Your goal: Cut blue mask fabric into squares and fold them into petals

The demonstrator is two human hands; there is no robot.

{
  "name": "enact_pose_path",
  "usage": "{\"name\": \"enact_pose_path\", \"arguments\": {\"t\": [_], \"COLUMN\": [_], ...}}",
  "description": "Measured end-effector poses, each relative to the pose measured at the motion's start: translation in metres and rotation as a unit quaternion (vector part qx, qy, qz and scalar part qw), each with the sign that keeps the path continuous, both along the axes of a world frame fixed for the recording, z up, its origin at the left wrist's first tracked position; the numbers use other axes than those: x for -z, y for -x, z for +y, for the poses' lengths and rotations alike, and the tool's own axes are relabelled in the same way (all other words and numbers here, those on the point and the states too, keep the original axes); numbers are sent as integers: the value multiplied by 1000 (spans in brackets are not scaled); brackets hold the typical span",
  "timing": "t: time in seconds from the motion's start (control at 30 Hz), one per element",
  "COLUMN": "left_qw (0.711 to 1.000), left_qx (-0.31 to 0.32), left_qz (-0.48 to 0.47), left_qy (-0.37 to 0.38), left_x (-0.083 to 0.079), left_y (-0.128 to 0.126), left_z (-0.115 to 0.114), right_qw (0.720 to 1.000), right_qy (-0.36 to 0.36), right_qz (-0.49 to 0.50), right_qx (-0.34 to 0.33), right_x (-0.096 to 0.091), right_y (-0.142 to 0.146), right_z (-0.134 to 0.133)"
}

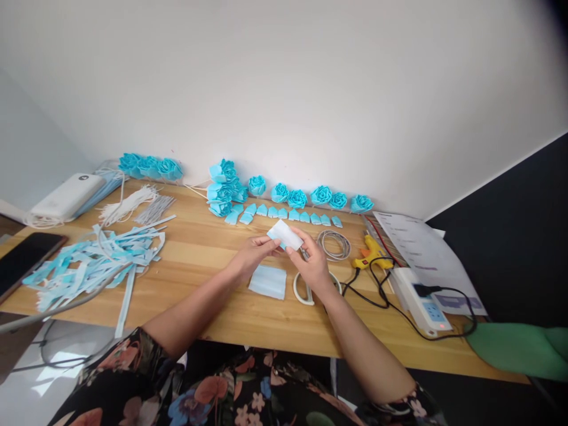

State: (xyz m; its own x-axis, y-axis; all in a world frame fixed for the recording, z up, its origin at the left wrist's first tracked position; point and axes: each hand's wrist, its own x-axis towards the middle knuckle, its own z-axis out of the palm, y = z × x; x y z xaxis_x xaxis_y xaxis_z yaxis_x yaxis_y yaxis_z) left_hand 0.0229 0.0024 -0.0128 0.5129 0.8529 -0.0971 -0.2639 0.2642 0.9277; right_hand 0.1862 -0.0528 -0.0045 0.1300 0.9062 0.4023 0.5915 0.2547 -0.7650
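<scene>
Over the middle of the table, both my hands hold a small folded piece of blue-and-white fabric [286,235]. My left hand [252,255] pinches its left end between thumb and fingers. At the right end, the thumb and fingers of my right hand [314,265] are closed on it too. Below, a light blue fabric square [268,282] lies flat on the wood. White loops [303,297] that look like scissor handles lie under my right wrist, partly hidden by it. Cut blue petal pieces [283,213] lie in a row just beyond my hands.
Blue fabric flowers [297,199] stand along the wall. At left are a heap of fabric strips [95,260], white cords [128,201], a phone [29,257] and a power bank [66,195]. At right are a coiled cable [333,245], a yellow glue gun [373,254] and a power strip [421,305].
</scene>
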Motion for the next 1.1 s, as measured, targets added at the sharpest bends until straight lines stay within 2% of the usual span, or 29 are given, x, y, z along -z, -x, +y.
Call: {"name": "enact_pose_path", "arguments": {"t": [0.2, 0.33, 0.5, 0.9, 1.1], "left_qw": [1000, 999, 997, 999, 998], "left_qx": [-2, -15, -26, -2, -25], "left_qz": [-10, 31, 62, 38, 48], "left_qy": [-12, -20, -40, -38, -27], "left_x": [-2, -7, -8, -5, -4], "left_y": [0, 2, 2, 0, -1], "left_z": [-1, -1, -2, -1, -2], "right_qw": [999, 997, 997, 998, 998], "right_qy": [40, 63, 62, 41, 38], "right_qz": [23, 30, 25, 44, 38], "right_qx": [-24, -34, -31, -36, -37], "right_x": [-2, -7, -7, 0, 0], "right_y": [2, 2, 3, 1, 2], "right_z": [1, 0, -1, 1, 1]}}
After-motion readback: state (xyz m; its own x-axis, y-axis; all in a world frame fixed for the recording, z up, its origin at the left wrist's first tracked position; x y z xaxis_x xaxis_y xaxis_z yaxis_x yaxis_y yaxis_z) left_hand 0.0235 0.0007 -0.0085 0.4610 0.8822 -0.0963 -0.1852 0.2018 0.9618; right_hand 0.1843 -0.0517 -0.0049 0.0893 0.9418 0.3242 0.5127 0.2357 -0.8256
